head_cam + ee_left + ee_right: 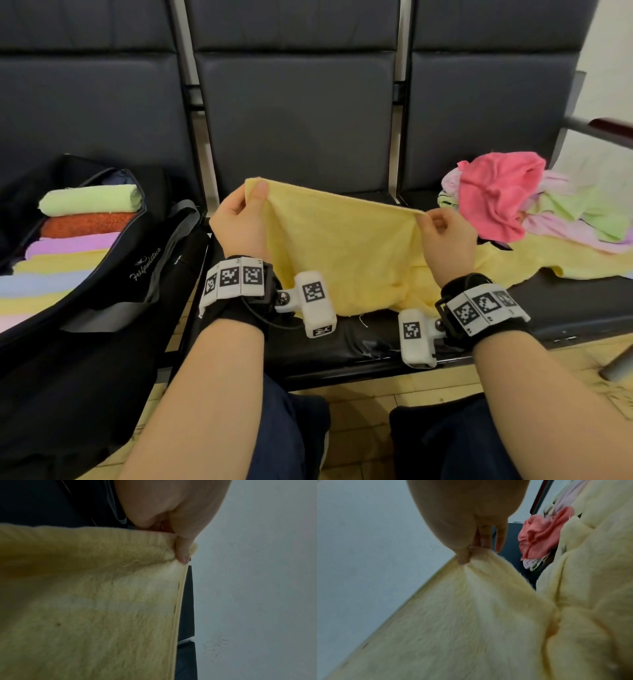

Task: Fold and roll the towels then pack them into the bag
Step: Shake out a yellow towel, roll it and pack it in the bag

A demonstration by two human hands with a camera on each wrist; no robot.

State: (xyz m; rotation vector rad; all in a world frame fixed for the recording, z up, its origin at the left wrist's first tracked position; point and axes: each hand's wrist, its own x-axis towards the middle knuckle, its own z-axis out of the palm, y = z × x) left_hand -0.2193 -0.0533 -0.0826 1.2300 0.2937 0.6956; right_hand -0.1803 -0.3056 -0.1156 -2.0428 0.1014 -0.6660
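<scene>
Up front, fuzzy yellow towel (342, 246) — hands pinching corners

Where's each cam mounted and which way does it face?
Head: on the head, looking down and forward at the seats; both forearms, left hand, right hand, knees show.
Left wrist: looks along the hand at the yellow towel; thumb shows.
Right wrist: looks along the hand past pinching fingers to the pink towel.
All three share the yellow towel.
</scene>
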